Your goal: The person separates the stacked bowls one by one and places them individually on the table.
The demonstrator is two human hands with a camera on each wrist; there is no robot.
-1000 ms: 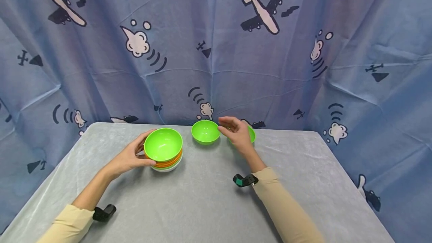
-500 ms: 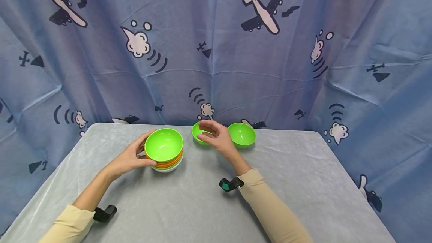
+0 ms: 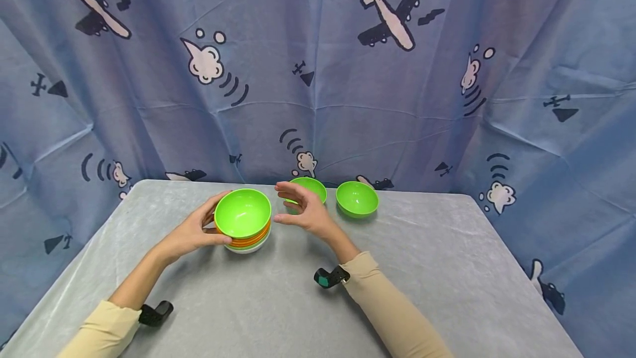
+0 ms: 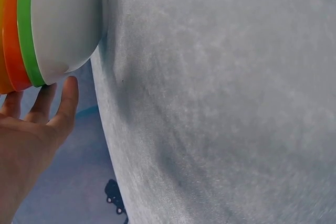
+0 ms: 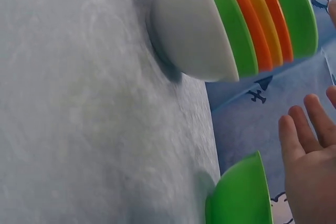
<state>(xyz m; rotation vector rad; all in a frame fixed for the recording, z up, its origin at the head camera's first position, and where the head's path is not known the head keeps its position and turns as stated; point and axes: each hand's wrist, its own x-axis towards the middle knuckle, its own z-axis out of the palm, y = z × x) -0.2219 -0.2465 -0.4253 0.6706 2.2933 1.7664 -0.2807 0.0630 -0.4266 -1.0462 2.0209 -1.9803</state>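
A stack of bowls (image 3: 243, 224) stands left of the table's middle, with a green one on top, orange ones under it and a white one at the bottom (image 4: 58, 30) (image 5: 231, 24). My left hand (image 3: 215, 219) holds the stack's left side, thumb in front and fingers behind (image 4: 42, 103). My right hand (image 3: 290, 206) hovers open just right of the stack, fingers spread and holding nothing (image 5: 310, 145). Behind it sits a single green bowl (image 3: 310, 187) (image 5: 241, 198), partly hidden. Another green bowl (image 3: 356, 199) stands further right.
The grey-covered table (image 3: 278, 303) ends at a blue curtain with aeroplane prints (image 3: 318, 70) close behind the bowls. Black wrist mounts (image 3: 155, 312) (image 3: 328, 278) sit on both forearms. Bare cloth stretches in front and to the right.
My right hand has moved left, from the far right green bowl past the middle one to just beside the stack. The left hand has kept its hold.
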